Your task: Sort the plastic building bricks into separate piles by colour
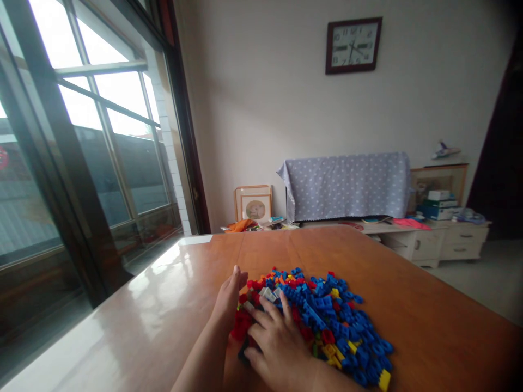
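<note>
A large heap of toy building bricks [327, 316] lies on the brown table, mostly blue, with red, yellow, orange and a few grey pieces. At the heap's left side my left hand [229, 294] stands on edge, its fingers stretched out and partly hidden behind the thumb side. My right hand [280, 337] lies palm down over the heap's near left part, fingers spread among red bricks [240, 325]. Grey bricks [268, 294] sit just beyond its fingertips. No brick shows gripped in either hand; what lies under the right palm is hidden.
The brown table [420, 321] extends around the heap, with glare on its left side. A glass window [122, 158] is at left. Beyond the table stand a low white cabinet [461, 243], a cloth-covered object [347, 188] and leaning picture frames [253, 204]. A clock [353, 46] hangs on the wall.
</note>
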Tool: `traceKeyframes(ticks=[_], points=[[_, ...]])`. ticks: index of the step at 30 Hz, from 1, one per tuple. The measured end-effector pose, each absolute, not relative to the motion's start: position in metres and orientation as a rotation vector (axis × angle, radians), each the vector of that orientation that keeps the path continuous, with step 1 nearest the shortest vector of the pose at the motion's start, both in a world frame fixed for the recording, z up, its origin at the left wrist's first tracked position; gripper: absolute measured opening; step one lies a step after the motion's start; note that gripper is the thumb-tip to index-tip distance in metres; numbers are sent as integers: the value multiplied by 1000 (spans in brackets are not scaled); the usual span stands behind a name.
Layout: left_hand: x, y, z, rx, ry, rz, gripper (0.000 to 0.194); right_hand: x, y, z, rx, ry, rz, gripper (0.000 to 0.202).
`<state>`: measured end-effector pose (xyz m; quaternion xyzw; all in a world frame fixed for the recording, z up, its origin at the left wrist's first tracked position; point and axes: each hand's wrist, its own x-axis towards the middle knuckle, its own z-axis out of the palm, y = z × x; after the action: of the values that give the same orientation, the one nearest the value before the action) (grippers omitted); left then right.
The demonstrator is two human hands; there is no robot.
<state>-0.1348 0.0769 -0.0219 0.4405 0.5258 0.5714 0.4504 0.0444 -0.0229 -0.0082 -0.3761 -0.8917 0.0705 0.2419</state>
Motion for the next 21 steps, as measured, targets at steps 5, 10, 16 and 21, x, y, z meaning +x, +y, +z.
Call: traceKeyframes(ticks=[5, 10, 16, 21], points=[[-148, 69, -14, 1105, 1412, 1618, 70, 55, -18, -10, -1120, -2322, 140, 25], [-150, 67, -21, 1100, 1578, 1694, 69, 67, -10, -10, -1076, -2176, 140, 23], [-147, 64, -19, 1113, 1710, 1687, 70, 88, 15, 1, -994, -1783, 324, 38], [-139, 43, -16, 1138, 1817, 1627, 63, 110, 42, 0, -994, -1308, 650, 43]])
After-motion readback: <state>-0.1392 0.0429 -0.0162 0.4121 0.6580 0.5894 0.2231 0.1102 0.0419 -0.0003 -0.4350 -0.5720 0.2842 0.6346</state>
